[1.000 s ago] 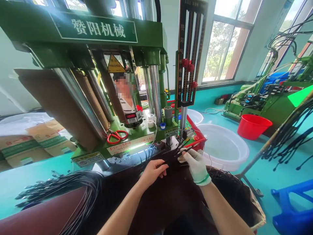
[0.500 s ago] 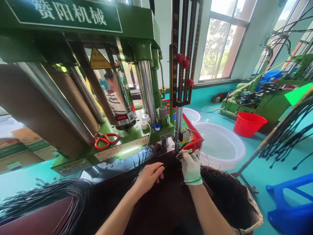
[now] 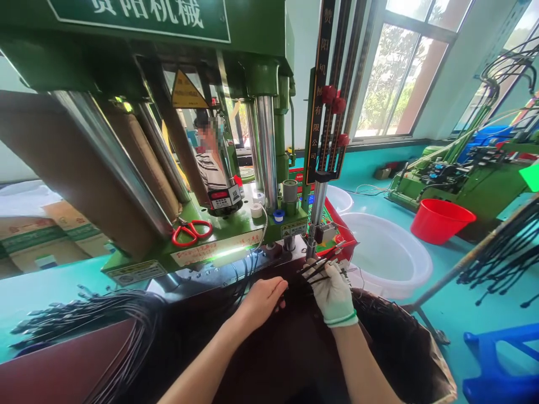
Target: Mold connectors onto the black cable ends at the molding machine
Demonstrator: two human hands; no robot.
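My right hand [image 3: 332, 292], in a white glove, is closed around a small bunch of black cable ends [image 3: 318, 268] beside the chrome post of the green moulding machine [image 3: 236, 224]. My bare left hand [image 3: 263, 297] is curled over thin black cables on the dark work surface [image 3: 269, 348], just left of the right hand. More black cables run from the machine's front down under both hands.
A thick bundle of black cables [image 3: 96, 314] lies at the left. Red scissors [image 3: 191, 231] rest on the machine bed. A person in a striped shirt [image 3: 213, 168] stands behind the machine. White tubs [image 3: 391, 252], a red bucket [image 3: 442, 220] and a blue stool [image 3: 501, 365] stand at the right.
The view shifted and dipped, then rose a little. My right hand drew slightly back and down with the cable ends; my left hand stayed curled on the cables.
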